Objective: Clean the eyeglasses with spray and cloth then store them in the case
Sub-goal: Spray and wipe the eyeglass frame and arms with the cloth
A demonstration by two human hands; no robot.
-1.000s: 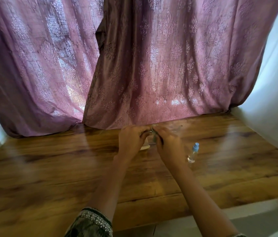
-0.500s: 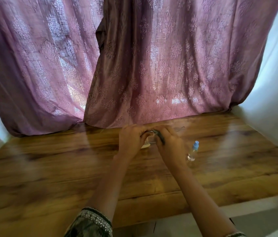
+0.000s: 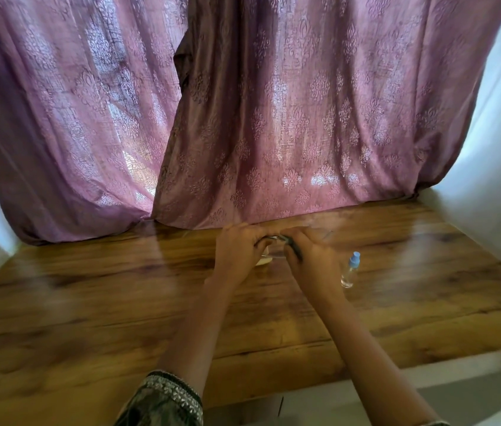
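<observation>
Wooden surface [image 3: 120, 302] carries one spray bottle [image 3: 349, 272]; my two hands, left [image 3: 237, 250] and right [image 3: 310, 256], grip one pair of eyeglasses [image 3: 277, 241].

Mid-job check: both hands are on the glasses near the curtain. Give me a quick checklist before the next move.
1. Eyeglasses held by both hands: ok; left hand and right hand close around them.
2. Spray bottle upright on the table, apart from the right hand: ok.
3. Bottle cap on: ok, blue top in place.
4. Cloth in hand: cannot tell; only a pale patch shows under the left hand.
5. Case located: not ok, none visible.
6. Lens condition: cannot tell, hidden by fingers and blur.
</observation>
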